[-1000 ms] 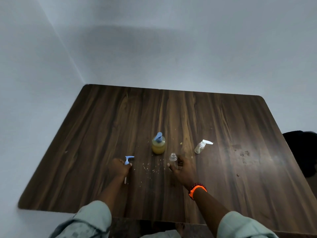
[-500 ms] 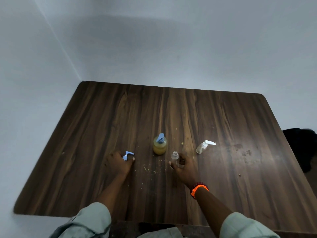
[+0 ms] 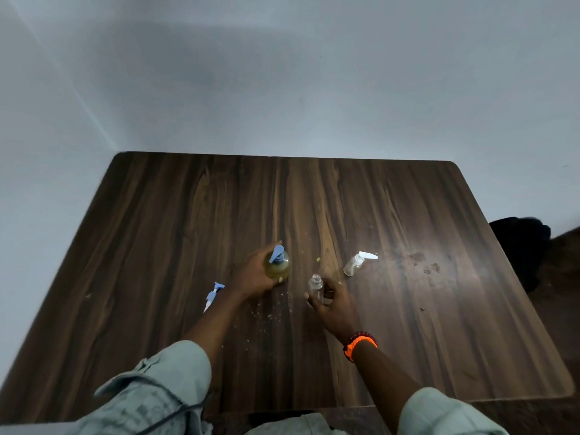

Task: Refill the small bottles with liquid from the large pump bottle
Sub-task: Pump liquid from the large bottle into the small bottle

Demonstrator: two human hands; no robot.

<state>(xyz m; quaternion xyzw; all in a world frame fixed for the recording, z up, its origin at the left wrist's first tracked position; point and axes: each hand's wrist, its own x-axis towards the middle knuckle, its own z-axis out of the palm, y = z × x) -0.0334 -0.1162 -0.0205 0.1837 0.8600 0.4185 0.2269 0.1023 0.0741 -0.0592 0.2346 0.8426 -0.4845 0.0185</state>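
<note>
The large pump bottle [image 3: 278, 265] holds yellow liquid and has a blue pump head; it stands near the middle of the dark wooden table [image 3: 408, 309]. My left hand [image 3: 255, 276] is wrapped around its left side. A small clear bottle [image 3: 315, 285] with no cap stands upright to its right, held by my right hand [image 3: 334, 304]. Further right lies a second small clear bottle [image 3: 357, 263] with a white pump top, on its side. A loose blue pump top [image 3: 213, 295] lies on the table left of my left wrist.
Small crumbs and droplets [image 3: 266, 309] dot the table between my hands. Dark stains [image 3: 426, 265] mark the right part. A black object [image 3: 521, 246] sits past the table's right edge. White walls close in the far and left sides.
My left hand has let go of the blue pump top, which now lies on the table, and has moved right to grasp the large pump bottle. My right hand stays on the small bottle.
</note>
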